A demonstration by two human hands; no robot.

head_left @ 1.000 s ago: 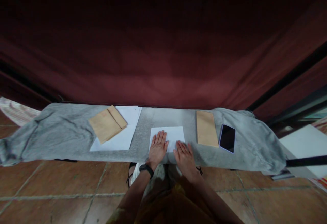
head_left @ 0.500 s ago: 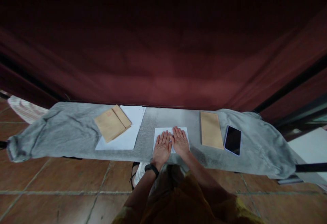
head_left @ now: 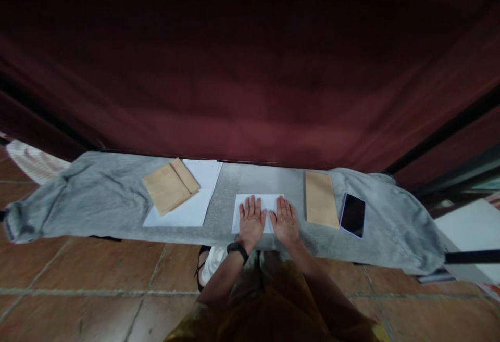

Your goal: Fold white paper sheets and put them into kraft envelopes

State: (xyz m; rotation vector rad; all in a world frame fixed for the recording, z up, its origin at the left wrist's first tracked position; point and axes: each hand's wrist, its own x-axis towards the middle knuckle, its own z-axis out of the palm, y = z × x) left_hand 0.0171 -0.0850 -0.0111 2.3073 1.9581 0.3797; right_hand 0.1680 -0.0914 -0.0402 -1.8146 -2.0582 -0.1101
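A folded sheet of white paper (head_left: 239, 216) lies on the grey cloth in front of me. My left hand (head_left: 252, 222) rests flat on its middle, fingers stretched out and pointing away from me. On the paper's right edge lies my right hand (head_left: 286, 223), also flat with its fingers extended, partly past the sheet. The two thumbs point toward each other with a small gap between them. Both palms cover much of the sheet. To the right of my right hand is a brown envelope (head_left: 321, 199), apart from it.
Several brown envelopes (head_left: 166, 188) lie on larger white sheets (head_left: 182, 214) at the left. A phone (head_left: 353, 215) with a purple edge sits right of the single envelope. The grey cloth (head_left: 105, 196) covers a narrow surface, with a dark red curtain (head_left: 250, 123) behind.
My hands have moved apart: the right one has slid rightward to the paper's edge, the left slightly right. The whole view has shifted a little.
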